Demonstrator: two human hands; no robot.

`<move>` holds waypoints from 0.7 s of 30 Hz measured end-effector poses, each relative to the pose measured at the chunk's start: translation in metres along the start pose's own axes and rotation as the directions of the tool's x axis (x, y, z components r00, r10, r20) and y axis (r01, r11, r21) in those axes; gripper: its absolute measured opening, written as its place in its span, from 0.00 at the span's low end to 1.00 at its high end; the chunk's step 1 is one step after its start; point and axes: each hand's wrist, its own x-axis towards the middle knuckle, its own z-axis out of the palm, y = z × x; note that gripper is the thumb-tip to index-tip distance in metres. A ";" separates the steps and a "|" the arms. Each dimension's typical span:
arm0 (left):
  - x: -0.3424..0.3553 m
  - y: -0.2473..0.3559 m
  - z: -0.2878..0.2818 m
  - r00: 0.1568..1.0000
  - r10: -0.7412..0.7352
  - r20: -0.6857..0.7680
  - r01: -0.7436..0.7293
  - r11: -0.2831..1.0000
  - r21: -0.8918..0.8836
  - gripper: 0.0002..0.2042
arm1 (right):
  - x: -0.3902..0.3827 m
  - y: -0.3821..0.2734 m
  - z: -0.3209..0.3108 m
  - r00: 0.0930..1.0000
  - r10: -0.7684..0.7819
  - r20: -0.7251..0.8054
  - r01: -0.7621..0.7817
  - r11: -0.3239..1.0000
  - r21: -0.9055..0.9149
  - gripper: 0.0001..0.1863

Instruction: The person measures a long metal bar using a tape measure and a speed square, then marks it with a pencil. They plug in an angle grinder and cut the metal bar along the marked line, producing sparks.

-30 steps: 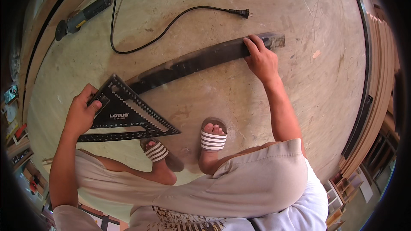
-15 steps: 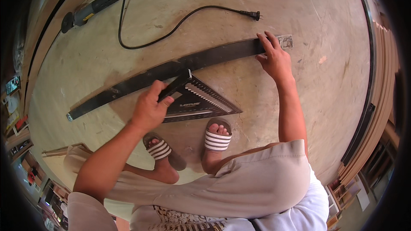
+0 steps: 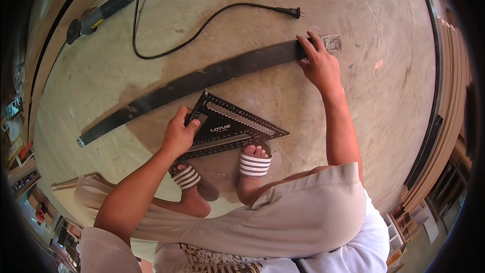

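My left hand [image 3: 180, 134] is closed round the thick edge of a black triangular speed square [image 3: 227, 124], its thumb on the near face. The square is held just on my side of a long dark bar [image 3: 202, 79], and a gap shows between the two. The bar lies across the floor, its left end lower in view, and its pale right end carries a worn label. On that right end rests my right hand [image 3: 322, 64], fingers over the far edge and thumb on the near side, gripping it.
An angle grinder [image 3: 101, 16] lies at the far left, its black cord [image 3: 202, 28] looping over the concrete floor [image 3: 394, 96] to a plug [image 3: 289, 12] beyond the bar. Long boards [image 3: 451, 81] are stacked along the right. My sandalled feet [image 3: 255, 164] are close below the square.
My left hand has drawn the speed square back toward me and turned it, off the bar's near edge. My right hand stays on the bar's right end.
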 end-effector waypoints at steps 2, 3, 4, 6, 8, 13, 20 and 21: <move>0.003 -0.011 0.003 1.000 -0.026 -0.002 0.026 1.000 -0.017 0.10 | 0.000 0.000 0.000 1.000 0.003 -0.001 -0.003 1.000 -0.002 0.35; 0.005 -0.011 0.003 1.000 -0.030 -0.007 0.029 0.999 -0.024 0.10 | -0.001 0.001 0.001 1.000 0.002 -0.006 -0.002 1.000 -0.006 0.35; 0.005 -0.012 0.004 0.999 -0.033 -0.013 0.033 0.999 -0.032 0.10 | -0.001 0.002 0.002 1.000 0.000 -0.011 0.000 1.000 -0.010 0.35; 0.006 -0.010 0.004 0.999 -0.026 -0.043 0.028 0.999 0.042 0.10 | -0.001 0.005 0.003 1.000 0.002 -0.006 -0.002 1.000 -0.022 0.34; 0.005 -0.007 0.004 0.997 0.004 -0.076 0.006 0.991 0.132 0.11 | 0.000 0.006 0.004 1.000 -0.003 -0.007 0.002 0.999 -0.032 0.34; 0.011 -0.014 0.001 0.989 0.121 -0.080 -0.098 0.965 0.244 0.12 | -0.001 0.003 0.002 0.997 -0.032 -0.067 0.033 0.999 0.007 0.34; 0.026 0.037 0.016 0.914 0.402 -0.057 -0.361 0.868 0.341 0.13 | 0.003 -0.010 -0.005 0.994 -0.045 -0.096 0.046 0.999 0.008 0.35; 0.032 0.044 0.024 0.913 0.404 -0.061 -0.355 0.858 0.372 0.11 | 0.006 -0.013 -0.006 0.994 -0.053 -0.101 0.054 0.998 0.009 0.35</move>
